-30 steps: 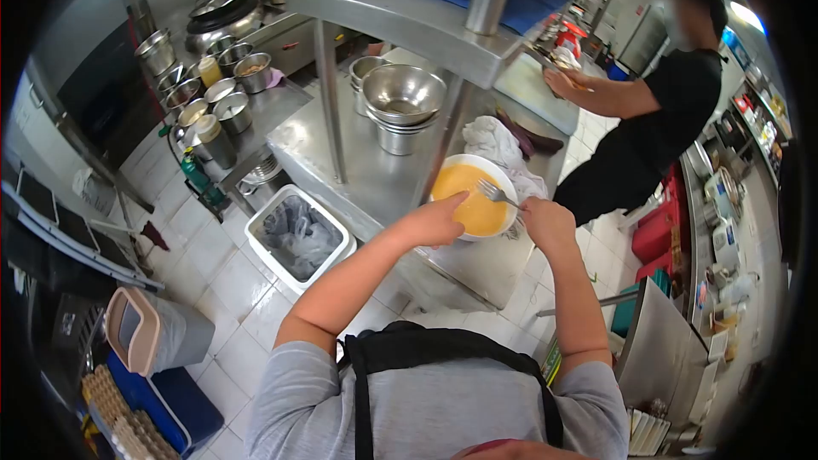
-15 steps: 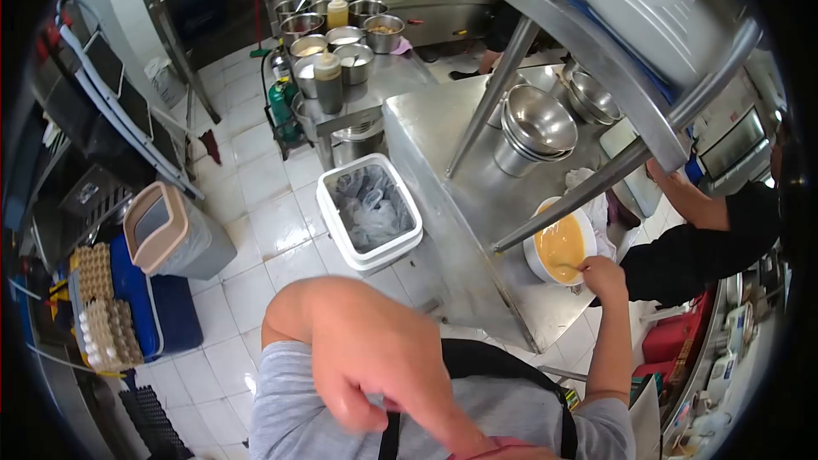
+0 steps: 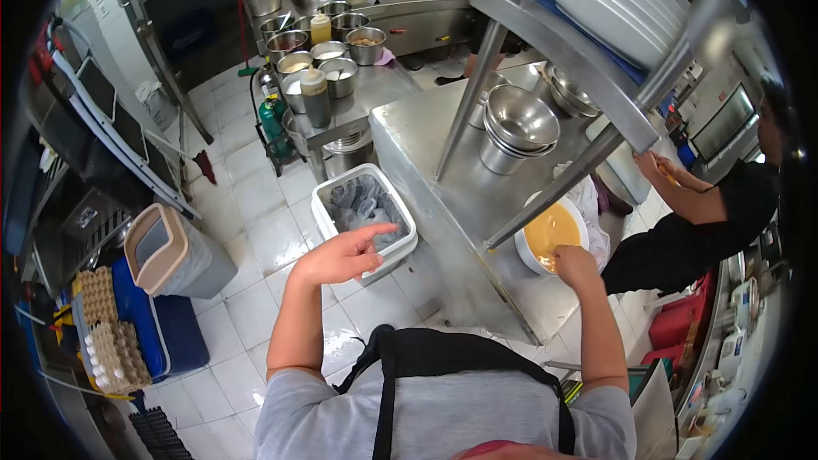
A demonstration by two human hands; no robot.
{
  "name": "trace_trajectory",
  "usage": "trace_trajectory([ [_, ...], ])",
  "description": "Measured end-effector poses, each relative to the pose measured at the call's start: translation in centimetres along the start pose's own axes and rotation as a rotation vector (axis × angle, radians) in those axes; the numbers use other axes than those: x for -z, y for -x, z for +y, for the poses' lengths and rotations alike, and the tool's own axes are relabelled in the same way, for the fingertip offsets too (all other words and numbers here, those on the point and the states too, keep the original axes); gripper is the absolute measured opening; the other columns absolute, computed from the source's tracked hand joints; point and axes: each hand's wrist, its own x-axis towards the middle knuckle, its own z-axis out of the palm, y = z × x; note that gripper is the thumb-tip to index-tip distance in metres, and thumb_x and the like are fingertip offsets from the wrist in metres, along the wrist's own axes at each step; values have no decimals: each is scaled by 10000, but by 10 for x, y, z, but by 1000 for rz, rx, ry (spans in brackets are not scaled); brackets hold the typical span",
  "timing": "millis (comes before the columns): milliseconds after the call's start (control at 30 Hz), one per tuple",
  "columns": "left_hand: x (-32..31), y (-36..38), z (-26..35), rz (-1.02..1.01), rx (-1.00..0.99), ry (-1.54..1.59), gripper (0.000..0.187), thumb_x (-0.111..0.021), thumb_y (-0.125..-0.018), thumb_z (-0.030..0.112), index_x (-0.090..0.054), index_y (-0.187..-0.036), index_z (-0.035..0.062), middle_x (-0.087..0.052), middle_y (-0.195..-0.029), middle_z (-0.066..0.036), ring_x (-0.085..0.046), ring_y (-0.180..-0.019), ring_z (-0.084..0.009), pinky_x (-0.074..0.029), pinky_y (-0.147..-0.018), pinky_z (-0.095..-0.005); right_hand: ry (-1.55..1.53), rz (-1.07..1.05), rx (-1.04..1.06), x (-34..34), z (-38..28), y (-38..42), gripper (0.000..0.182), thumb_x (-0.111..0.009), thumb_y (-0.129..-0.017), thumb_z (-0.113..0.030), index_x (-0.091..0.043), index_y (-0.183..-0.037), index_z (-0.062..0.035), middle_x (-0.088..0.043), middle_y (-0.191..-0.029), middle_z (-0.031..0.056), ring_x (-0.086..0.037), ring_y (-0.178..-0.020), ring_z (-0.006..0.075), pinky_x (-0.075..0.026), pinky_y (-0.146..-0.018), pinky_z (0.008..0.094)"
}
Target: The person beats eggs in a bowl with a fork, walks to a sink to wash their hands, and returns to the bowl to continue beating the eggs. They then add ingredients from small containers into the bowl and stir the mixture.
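My right hand (image 3: pixel 575 264) is closed at the near rim of a white bowl (image 3: pixel 528 262) on the steel counter. Yellow-orange liquid (image 3: pixel 552 228), resembling beaten egg, fills much of the bowl. A thin utensil dips into it from my fingers; its kind is mostly hidden by my hand. My left hand (image 3: pixel 345 255) holds nothing and hangs in the air in front of the lined white bin (image 3: pixel 407 243), index finger stretched out and the others partly curled.
Stacked steel bowls (image 3: pixel 521 119) stand on the counter (image 3: pixel 434 149) behind a slanting shelf leg (image 3: pixel 562 196). White plates (image 3: pixel 613 0) fill the shelf above. A co-worker (image 3: pixel 690 230) stands at right. Egg trays (image 3: pixel 111 336) sit on a blue container at left.
My left hand has swung away from near my face, forward and out toward the bin. My right hand has shifted slightly left and over the bowl's rim, covering more of the utensil.
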Motion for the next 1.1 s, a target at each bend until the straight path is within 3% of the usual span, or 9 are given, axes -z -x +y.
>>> trace_trajectory([
  [100,0,-7,-8,-54,52,-8,526,-482,-770,79,-314,-1268,58,-477,-677,-19,-451,-601,-84,-421,-514,-221,-27,-136,-10,-1,38,-8,221,-454,-750,-206,-640,-853,-147,-615,-840,94,-588,-795,245,-451,-703,363],
  [167,-6,-17,-6,-74,69,-32,515,-474,-777,88,-316,-1266,56,-478,-679,-23,-450,-599,-86,-419,-519,-222,21,108,-180,-15,26,-14,209,-465,-744,-223,-641,-818,-138,-619,-838,81,-585,-807,236,-450,-696,372],
  [233,-15,-31,0,-103,81,-68,509,-470,-782,95,-315,-1266,55,-478,-678,-25,-448,-594,-87,-417,-523,-222,22,172,-18,-47,16,-16,220,-443,-766,-218,-624,-830,-112,-616,-831,97,-585,-793,253,-449,-677,384],
  [333,-25,-45,6,-178,119,-121,510,-475,-788,110,-311,-1266,50,-469,-663,-21,-444,-577,-85,-409,-522,-225,-191,-99,-32,12,8,3,225,-419,-781,-198,-607,-835,-86,-611,-824,119,-584,-786,276,-445,-685,396],
  [467,-42,-69,4,-270,46,-232,533,-498,-778,175,-309,-1257,36,-457,-612,-20,-443,-497,-93,-375,-483,-235,-31,127,-123,-24,12,2,203,-449,-758,-166,-629,-846,-135,-613,-833,117,-593,-782,253,-463,-654,372],
  [600,-61,-90,7,-390,33,-277,573,-507,-770,199,-286,-1271,32,-464,-615,-26,-458,-498,-100,-376,-477,-236,-80,-143,10,0,35,1,186,-510,-702,-124,-626,-845,-149,-615,-822,100,-591,-775,255,-459,-657,379],
  [800,-128,-143,22,-531,-93,-383,728,-502,-756,152,-65,-1326,35,-483,-631,-41,-460,-507,-95,-379,-486,-226,-265,224,-64,-18,18,13,193,-467,-754,-168,-619,-872,-149,-613,-802,93,-585,-759,265,-456,-627,380],
  [1000,-196,-202,29,-193,-133,-723,824,-501,-722,194,42,-1305,-17,-575,-730,-166,-572,-635,-278,-437,-588,-344,-351,393,-148,11,12,55,197,-443,-783,-171,-615,-874,-141,-602,-738,115,-583,-710,271,-455,-609,388],
  [1100,-212,-212,50,-136,19,-841,827,-492,-713,199,43,-1302,-23,-573,-882,-233,-572,-800,-346,-445,-707,-389,-329,469,-147,14,8,66,191,-449,-778,-159,-613,-872,-130,-599,-710,119,-581,-679,273,-457,-598,387],
])
